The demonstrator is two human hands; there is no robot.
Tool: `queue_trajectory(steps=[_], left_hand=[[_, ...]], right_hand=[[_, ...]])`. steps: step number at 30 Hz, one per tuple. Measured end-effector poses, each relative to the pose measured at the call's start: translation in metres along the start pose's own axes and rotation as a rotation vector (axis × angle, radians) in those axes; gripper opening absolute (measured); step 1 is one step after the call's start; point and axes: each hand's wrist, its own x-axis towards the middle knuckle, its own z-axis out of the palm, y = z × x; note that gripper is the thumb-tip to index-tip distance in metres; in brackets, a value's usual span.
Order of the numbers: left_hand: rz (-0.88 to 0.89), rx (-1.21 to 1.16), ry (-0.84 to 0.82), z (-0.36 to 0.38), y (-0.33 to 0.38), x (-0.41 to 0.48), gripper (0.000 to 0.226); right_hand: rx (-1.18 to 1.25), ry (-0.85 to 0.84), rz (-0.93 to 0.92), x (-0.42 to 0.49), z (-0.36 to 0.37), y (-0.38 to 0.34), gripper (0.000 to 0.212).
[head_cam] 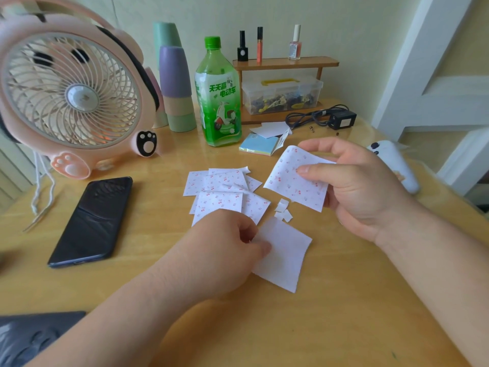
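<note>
**Cherry-print square (296,181) in one grip, blank-side square (287,258) in the other**

The right grip (362,186) holds the cherry-print square clear of the counter (344,300), thumb laid across the printed face and a finger curled over the top edge. The left grip (227,239) pinches the left edge of the blank-side square, which shows its pale face up, below and to the left of the right grip. Whether that sheet rests fully on the counter cannot be told.

A few scraps (283,211) lie between the two grips. Just beyond the left grip's knuckles sits a loose pile (219,189) of more printed squares.

The step in hand looks like matching the two sheets. Doing it well likely means pinching lightly at the edges so the thin paper does not crease, and meeting the sheets corner to corner before pressing anything flat. The scraps should stay out from under them, and the left wrist should travel high enough not to sweep the pile.
</note>
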Motion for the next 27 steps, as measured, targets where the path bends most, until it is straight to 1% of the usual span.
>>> queue_trajectory(steps=[2, 4, 8, 10, 12, 14, 15, 18, 22, 24, 25, 27], left_hand=[[0.018, -0.041, 0.014, -0.002, -0.003, 0.0, 0.031], [0.019, -0.111, 0.015, -0.005, -0.006, 0.0, 0.033], [0.02, -0.301, 0.02, -0.007, -0.009, 0.002, 0.021], [0.017, -0.465, -0.013, -0.006, -0.01, 0.002, 0.018], [-0.005, -0.662, -0.054, -0.005, -0.009, 0.0, 0.023], [-0.026, -0.802, -0.064, -0.006, -0.007, 0.0, 0.012], [-0.035, -0.829, -0.054, -0.006, -0.007, 0.001, 0.012], [-0.046, -0.832, -0.032, -0.007, -0.011, 0.003, 0.029], [0.041, -0.787, -0.02, -0.006, -0.013, 0.005, 0.029], [0.097, -0.761, -0.022, -0.005, -0.014, 0.005, 0.044], [0.122, -0.749, -0.017, -0.005, -0.014, 0.005, 0.048], [0.14, -0.709, 0.018, -0.004, -0.012, 0.003, 0.047]], right_hand=[[0.006, 0.006, -0.003, 0.001, 0.0, 0.0, 0.028], [0.013, 0.007, -0.004, 0.001, -0.001, 0.0, 0.028], [0.023, 0.01, -0.009, 0.0, 0.001, -0.002, 0.032], [0.035, 0.021, -0.009, -0.001, 0.001, -0.006, 0.037], [0.029, 0.021, -0.02, -0.003, 0.001, -0.009, 0.039], [0.029, 0.022, -0.034, -0.003, 0.0, -0.011, 0.04], [0.052, 0.022, -0.038, -0.003, 0.0, -0.011, 0.041], [0.15, 0.008, -0.016, -0.005, 0.003, -0.012, 0.047], [0.272, -0.017, 0.02, -0.008, 0.008, -0.017, 0.046], [0.333, -0.016, 0.028, -0.009, 0.009, -0.02, 0.046], [0.345, -0.017, 0.032, -0.009, 0.009, -0.021, 0.047], [0.313, -0.037, 0.046, -0.009, 0.009, -0.02, 0.05]])
